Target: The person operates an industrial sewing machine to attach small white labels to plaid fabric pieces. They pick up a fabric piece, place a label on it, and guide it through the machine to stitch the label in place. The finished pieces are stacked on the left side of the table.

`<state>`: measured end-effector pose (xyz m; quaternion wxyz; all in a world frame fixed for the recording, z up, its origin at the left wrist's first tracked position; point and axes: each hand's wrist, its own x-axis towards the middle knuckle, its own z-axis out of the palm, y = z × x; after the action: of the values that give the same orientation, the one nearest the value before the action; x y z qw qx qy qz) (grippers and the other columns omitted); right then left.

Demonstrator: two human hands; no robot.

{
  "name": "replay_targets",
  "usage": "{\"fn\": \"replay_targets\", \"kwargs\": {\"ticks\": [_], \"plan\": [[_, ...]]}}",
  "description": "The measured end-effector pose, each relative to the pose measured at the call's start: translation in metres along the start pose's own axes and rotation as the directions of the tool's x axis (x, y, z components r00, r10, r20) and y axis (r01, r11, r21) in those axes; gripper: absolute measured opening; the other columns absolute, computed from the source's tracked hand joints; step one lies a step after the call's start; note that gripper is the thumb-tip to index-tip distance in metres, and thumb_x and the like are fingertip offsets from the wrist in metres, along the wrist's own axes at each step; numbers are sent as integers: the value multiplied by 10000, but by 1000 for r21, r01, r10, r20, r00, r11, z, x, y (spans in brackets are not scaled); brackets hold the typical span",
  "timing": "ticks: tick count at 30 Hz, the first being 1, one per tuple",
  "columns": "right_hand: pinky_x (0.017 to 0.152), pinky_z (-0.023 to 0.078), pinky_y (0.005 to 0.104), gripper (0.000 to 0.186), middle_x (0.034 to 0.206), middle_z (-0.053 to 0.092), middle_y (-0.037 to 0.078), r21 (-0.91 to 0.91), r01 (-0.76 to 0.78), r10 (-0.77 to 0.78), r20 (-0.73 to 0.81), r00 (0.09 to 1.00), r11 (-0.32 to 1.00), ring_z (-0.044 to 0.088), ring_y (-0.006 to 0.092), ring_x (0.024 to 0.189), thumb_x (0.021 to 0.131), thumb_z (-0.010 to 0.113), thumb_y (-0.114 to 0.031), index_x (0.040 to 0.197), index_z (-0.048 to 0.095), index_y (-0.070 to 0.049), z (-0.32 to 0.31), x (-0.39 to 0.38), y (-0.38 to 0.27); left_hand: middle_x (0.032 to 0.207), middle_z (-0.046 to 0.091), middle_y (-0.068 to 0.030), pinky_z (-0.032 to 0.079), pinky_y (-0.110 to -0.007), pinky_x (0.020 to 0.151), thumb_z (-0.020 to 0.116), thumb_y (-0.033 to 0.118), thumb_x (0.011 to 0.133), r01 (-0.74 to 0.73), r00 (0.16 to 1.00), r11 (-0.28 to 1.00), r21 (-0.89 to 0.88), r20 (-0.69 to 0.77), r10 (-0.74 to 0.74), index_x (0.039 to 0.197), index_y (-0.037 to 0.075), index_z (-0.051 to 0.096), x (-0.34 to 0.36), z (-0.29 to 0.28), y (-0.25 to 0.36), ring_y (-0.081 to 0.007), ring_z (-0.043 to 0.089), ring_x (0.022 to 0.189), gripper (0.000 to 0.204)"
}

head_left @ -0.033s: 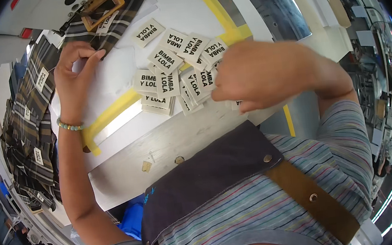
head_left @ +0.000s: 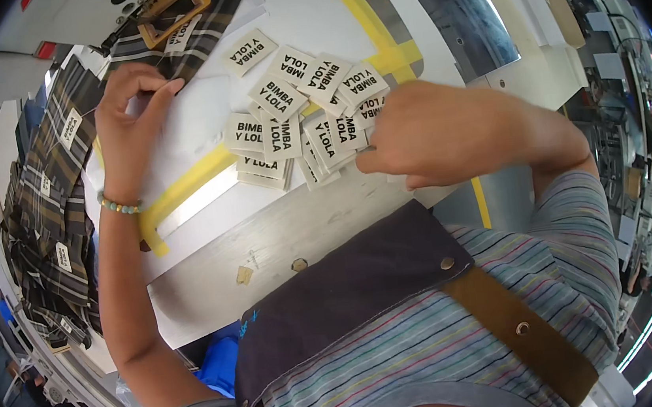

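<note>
My left hand (head_left: 137,104), with a beaded bracelet at the wrist, pinches the edge of the dark plaid fabric (head_left: 209,33). An orange metal frame (head_left: 152,36) rests on that fabric around a pale label. My right hand (head_left: 434,132) is curled and slightly blurred over the right side of a loose pile of white printed labels (head_left: 275,95); its fingertips are hidden, so I cannot make out what they hold. The labels lie on white paper (head_left: 202,117) edged with yellow tape (head_left: 188,172).
A white sewing machine (head_left: 64,20) stands at upper left. More plaid pieces with labels (head_left: 55,232) drape down the left side. A dark glossy panel (head_left: 474,29) is at upper right, a blue object (head_left: 220,365) below the table edge (head_left: 194,305). Workstations line both rims.
My right hand has moved slightly down toward me over the labels. My left hand has shifted a little to the right, still at the fabric's edge.
</note>
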<state>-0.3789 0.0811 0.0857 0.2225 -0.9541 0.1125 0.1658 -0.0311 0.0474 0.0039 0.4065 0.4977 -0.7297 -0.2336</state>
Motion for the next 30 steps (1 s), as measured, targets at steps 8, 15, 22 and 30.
{"fn": "replay_targets", "kwargs": {"ticks": [8, 15, 22, 30], "plan": [[669, 491, 391, 73, 707, 624, 48, -68, -99, 92, -92, 991, 993, 648, 264, 713, 810, 680, -99, 799, 609, -88, 23, -6, -11, 900, 652, -72, 484, -286, 787, 795, 29, 821, -183, 981, 983, 9, 61, 183, 829, -13, 665, 12, 26, 37, -207, 620, 843, 137], [672, 502, 367, 95, 757, 616, 22, -132, -90, 33, -383, 923, 987, 646, 245, 757, 778, 689, -114, 869, 664, -110, -7, -20, -7, 977, 668, -77, 490, -307, 833, 777, -19, 829, -228, 973, 943, 242, 19, 231, 859, 12, 648, -20, -60, 18, -212, 638, 912, 137], [873, 484, 380, 250, 1022, 659, 27, -299, -63, -125, -571, 811, 952, 637, 202, 999, 791, 728, -172, 1037, 717, -131, 2, 29, 15, 996, 669, -93, 501, -363, 869, 763, -19, 834, -80, 994, 690, 719, 9, 106, 882, 1, 631, -77, -144, -36, -271, 641, 962, 141], [1233, 263, 550, 411, 1538, 513, 16, -352, 275, -430, -514, 742, 895, 396, 220, 1475, 914, 702, -338, 1274, 688, -140, 47, 64, 24, 1251, 680, -105, 505, -376, 953, 686, 25, 929, 117, 991, 654, 748, -135, -22, 1113, 44, 691, -113, -195, -65, -286, 628, 1196, 184]]}}
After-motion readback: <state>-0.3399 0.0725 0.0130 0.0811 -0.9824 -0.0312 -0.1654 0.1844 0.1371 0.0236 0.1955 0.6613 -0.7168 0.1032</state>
